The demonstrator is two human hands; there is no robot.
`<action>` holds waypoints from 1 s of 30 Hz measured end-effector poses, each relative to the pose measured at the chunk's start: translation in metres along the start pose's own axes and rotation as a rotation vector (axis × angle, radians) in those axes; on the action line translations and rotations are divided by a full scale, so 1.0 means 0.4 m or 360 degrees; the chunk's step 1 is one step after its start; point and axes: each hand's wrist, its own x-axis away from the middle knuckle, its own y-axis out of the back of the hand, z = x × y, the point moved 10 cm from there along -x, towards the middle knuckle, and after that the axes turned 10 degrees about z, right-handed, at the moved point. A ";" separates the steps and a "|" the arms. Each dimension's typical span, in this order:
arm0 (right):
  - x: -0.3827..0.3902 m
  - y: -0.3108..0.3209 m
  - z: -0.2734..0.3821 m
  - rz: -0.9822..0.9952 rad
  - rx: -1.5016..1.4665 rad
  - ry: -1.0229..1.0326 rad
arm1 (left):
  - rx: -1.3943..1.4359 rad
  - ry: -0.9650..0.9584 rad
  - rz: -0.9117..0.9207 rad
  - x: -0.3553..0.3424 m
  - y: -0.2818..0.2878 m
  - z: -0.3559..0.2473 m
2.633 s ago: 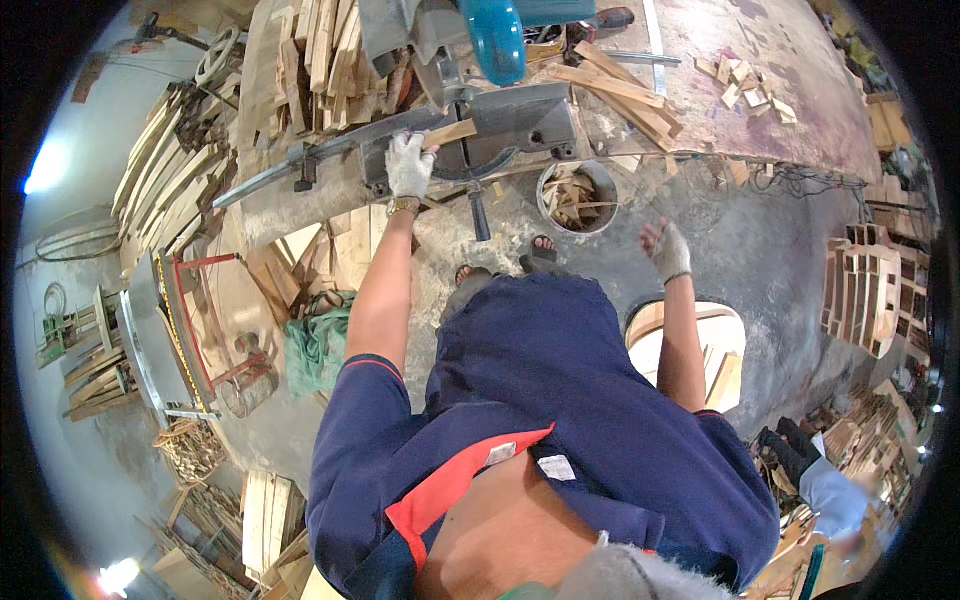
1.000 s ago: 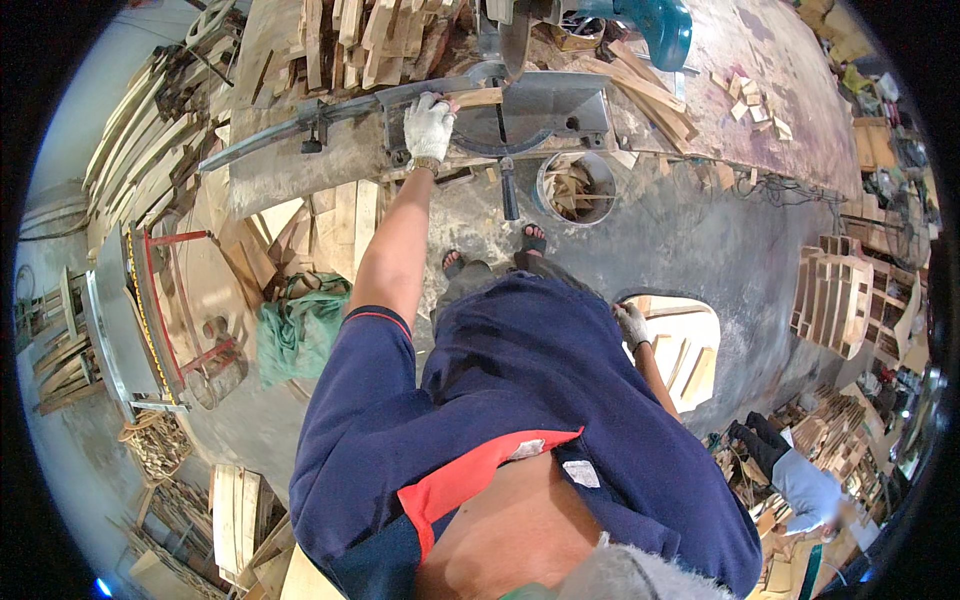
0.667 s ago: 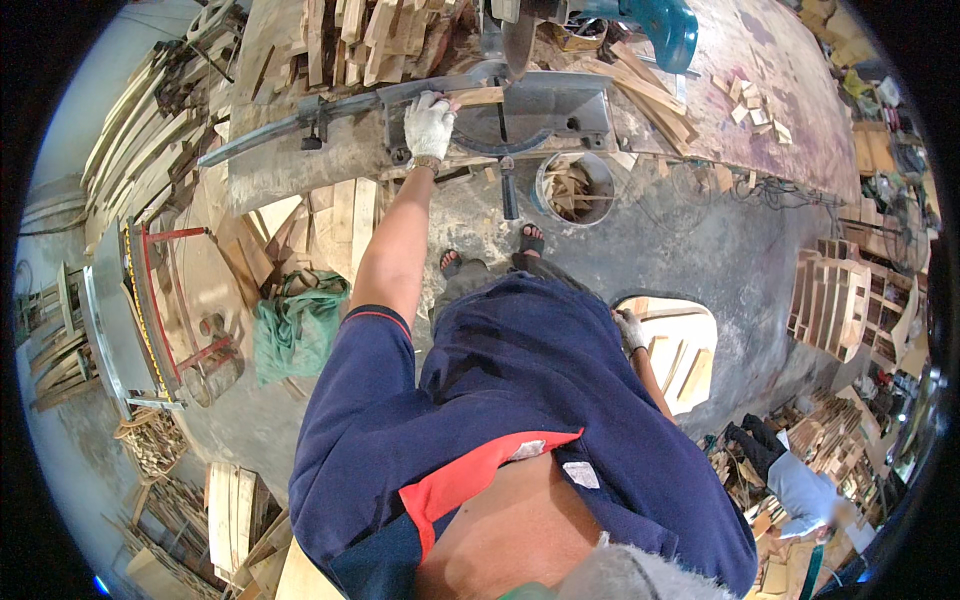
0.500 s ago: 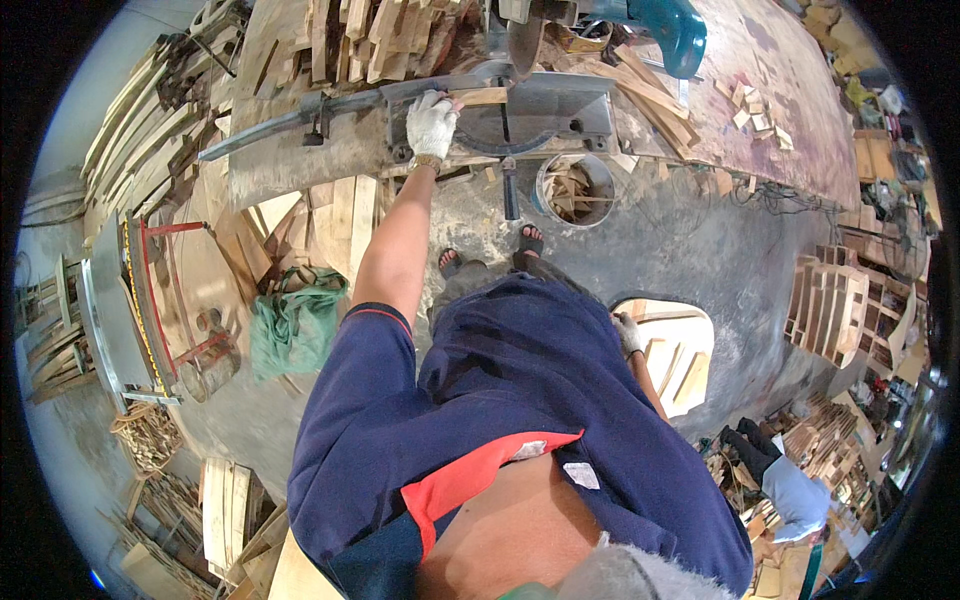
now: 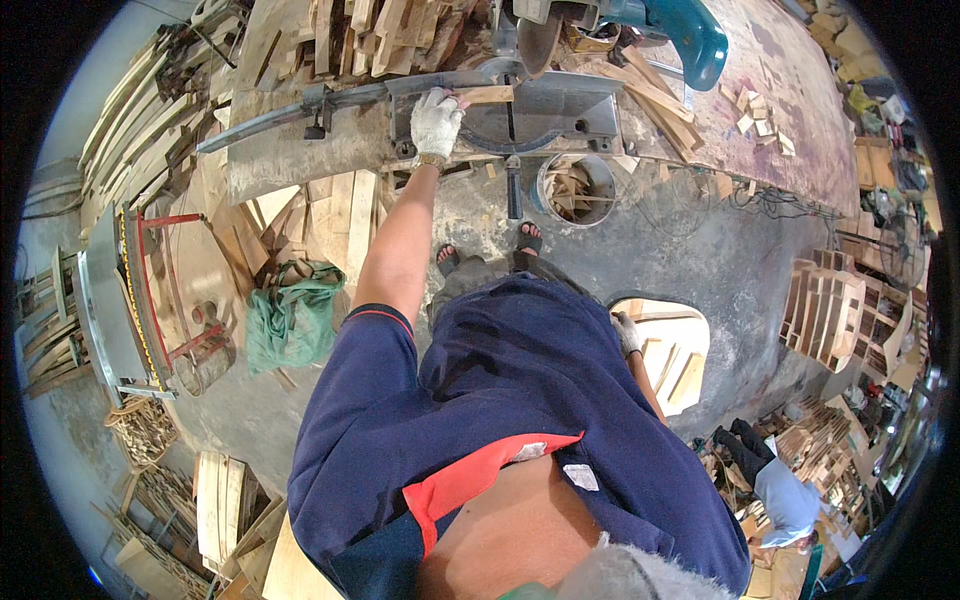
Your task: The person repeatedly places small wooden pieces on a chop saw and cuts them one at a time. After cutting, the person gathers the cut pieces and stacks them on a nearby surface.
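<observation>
stretching forward, left hand (image 5: 437,120) grasping a wood strip (image 5: 489,95), right hand (image 5: 627,332) lowered, its grip unclear

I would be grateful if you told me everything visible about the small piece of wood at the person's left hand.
The small piece of wood is pale tan, short and narrow, and looks like bare timber. It lies crosswise on the grey saw base, its right end near the dark slot. The gloved left hand touches and partly hides its left end.
</observation>
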 end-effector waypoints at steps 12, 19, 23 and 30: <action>0.016 -0.004 0.037 0.0008 0.0065 -0.0008 | -0.0026 0.0004 -0.0027 -0.004 0.006 -0.002; -0.010 -0.016 0.017 0.0045 -0.0005 0.0047 | -0.0052 0.0053 0.0008 -0.006 0.005 -0.002; -0.028 -0.020 -0.012 0.0009 -0.0010 0.0103 | -0.0066 0.0030 0.0020 -0.008 0.001 -0.003; -0.011 0.063 0.143 -0.0177 -0.0411 0.0081 | -0.0160 0.0082 0.0284 -0.023 -0.026 -0.007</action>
